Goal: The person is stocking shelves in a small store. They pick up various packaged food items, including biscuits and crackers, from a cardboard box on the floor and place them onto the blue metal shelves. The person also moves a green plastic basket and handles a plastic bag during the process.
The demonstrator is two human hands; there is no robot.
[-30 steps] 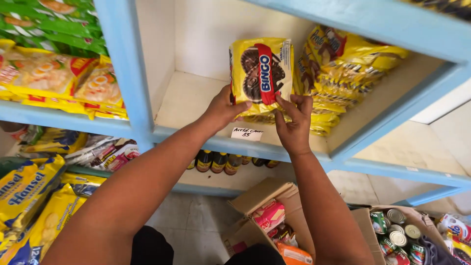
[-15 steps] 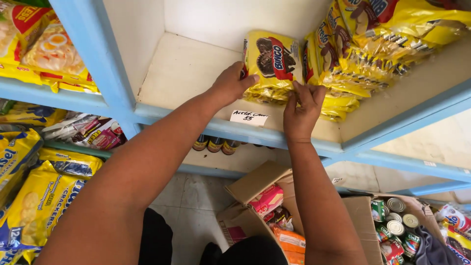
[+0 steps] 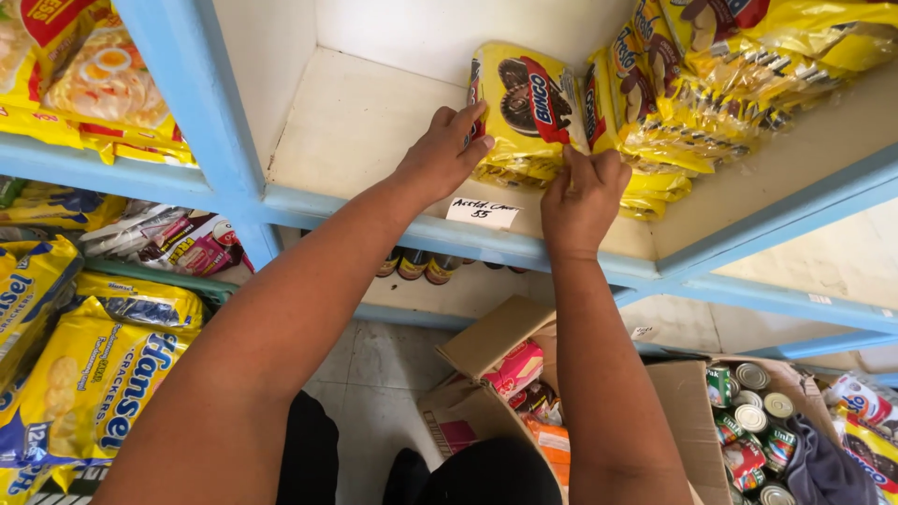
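**Both hands on the yellow biscuit pack**

My left hand (image 3: 441,154) presses flat against the left side of a yellow biscuit pack (image 3: 524,108) with a dark round biscuit pictured on it; fingers spread, not clamped. My right hand (image 3: 582,198) pinches its near lower edge, grip closed on it. The pack stands upright on the white shelf (image 3: 355,122), touching a row of yellow snack bags (image 3: 692,93) to its right. A small white handwritten price tag (image 3: 482,213) sits on the shelf's blue front edge, between my wrists. Far left, orange noodle packets (image 3: 103,84). Below, yellow cracker bags (image 3: 94,383), an open cardboard box (image 3: 496,341) and tins (image 3: 753,421) at right.
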